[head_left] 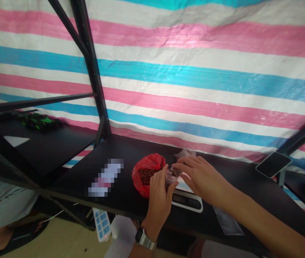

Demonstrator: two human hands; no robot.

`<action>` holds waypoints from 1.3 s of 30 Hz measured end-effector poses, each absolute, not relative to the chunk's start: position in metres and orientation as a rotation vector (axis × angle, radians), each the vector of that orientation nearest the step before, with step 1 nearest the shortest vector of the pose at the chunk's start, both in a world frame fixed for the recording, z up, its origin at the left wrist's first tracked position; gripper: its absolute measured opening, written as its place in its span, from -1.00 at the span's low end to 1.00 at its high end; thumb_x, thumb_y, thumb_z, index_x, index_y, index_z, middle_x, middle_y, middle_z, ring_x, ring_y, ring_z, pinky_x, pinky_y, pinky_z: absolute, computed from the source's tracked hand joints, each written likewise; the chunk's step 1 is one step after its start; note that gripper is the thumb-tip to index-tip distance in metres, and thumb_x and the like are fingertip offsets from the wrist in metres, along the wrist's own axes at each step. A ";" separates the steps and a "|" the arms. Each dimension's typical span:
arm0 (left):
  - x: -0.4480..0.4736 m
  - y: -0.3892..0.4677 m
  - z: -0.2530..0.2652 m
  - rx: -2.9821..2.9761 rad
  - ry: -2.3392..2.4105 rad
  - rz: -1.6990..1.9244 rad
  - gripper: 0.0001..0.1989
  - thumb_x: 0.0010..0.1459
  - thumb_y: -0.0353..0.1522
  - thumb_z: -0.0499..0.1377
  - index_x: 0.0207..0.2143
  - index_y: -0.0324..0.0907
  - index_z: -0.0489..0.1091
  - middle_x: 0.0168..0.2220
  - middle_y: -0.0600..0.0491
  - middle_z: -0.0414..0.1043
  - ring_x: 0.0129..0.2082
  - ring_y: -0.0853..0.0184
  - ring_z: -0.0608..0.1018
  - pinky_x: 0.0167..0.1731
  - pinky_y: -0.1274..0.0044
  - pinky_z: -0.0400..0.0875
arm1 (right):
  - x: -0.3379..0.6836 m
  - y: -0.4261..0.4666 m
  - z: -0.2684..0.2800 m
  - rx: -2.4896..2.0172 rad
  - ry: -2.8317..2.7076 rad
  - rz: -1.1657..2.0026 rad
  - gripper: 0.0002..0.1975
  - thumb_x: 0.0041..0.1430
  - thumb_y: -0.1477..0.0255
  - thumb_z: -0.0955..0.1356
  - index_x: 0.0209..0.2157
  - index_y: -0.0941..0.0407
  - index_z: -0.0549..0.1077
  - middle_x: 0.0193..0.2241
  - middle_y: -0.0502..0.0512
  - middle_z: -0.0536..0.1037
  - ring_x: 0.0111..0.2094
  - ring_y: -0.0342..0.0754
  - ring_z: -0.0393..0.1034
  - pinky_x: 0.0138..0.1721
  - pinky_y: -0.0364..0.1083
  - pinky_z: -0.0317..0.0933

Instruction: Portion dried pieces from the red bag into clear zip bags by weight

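Note:
My left hand (160,188), with a watch on its wrist, is closed around a small clear plastic container (172,175) that has some dark bits inside. The fingers of my right hand (198,173) are bent together at the container's rim; what they pinch is too small to make out. Under the hands lies a white digital kitchen scale (187,201), its dark display facing me. Just left of the container, a red plastic bag (152,160) stands with its mouth spread, holding brown granules (145,175).
A clear plastic bag (229,222) lies at the table's front edge, and another crumpled clear bag (185,154) sits behind my hands. A phone (274,165) is at the right. A power strip (102,225) hangs below the black table (122,148). Another person's leg (10,211) shows at left.

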State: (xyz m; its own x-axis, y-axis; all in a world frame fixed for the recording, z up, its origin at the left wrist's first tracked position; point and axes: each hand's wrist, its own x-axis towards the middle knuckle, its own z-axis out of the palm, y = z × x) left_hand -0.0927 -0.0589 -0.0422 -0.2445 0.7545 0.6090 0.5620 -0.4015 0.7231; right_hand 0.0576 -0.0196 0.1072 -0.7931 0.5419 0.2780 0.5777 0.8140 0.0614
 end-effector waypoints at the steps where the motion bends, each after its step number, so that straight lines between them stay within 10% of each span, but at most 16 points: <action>1: -0.092 -0.058 -0.043 1.808 1.607 1.716 -0.52 0.42 -0.28 0.15 0.34 -0.12 0.26 0.20 -0.18 0.49 0.19 0.03 0.51 0.21 0.11 0.33 | 0.056 -0.021 0.108 -0.832 -2.777 -0.259 -0.62 0.29 0.62 0.36 0.08 0.05 0.55 0.04 0.20 0.62 0.03 0.14 0.51 0.06 0.15 0.37; 28: -0.191 -0.106 -0.071 1.284 1.716 1.861 -0.51 0.42 -0.06 0.10 0.25 -0.10 0.36 0.15 -0.16 0.45 0.14 0.14 0.54 0.19 0.25 0.41 | -0.042 0.011 0.035 -1.160 -2.898 -0.073 -0.71 0.35 0.56 0.34 0.04 0.15 0.60 0.02 0.31 0.65 0.08 0.19 0.50 0.06 0.07 0.29; 39: -0.191 -0.093 -0.075 1.012 1.517 1.871 -0.39 0.40 0.09 0.03 0.26 -0.11 0.33 0.23 -0.18 0.45 0.21 0.14 0.54 0.22 0.26 0.43 | -0.052 0.024 0.007 -1.124 -2.619 0.693 -0.70 0.22 0.53 0.44 -0.02 0.07 0.66 -0.08 0.13 0.72 -0.05 0.07 0.59 0.03 -0.04 0.33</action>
State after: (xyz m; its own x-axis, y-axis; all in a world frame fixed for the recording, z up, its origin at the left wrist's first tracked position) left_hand -0.1907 -0.0928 -0.0753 -0.5837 0.7804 0.2240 0.0580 -0.2352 0.9702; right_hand -0.0524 0.0237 0.0072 -0.6880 0.7257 0.0060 0.6279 0.5993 -0.4966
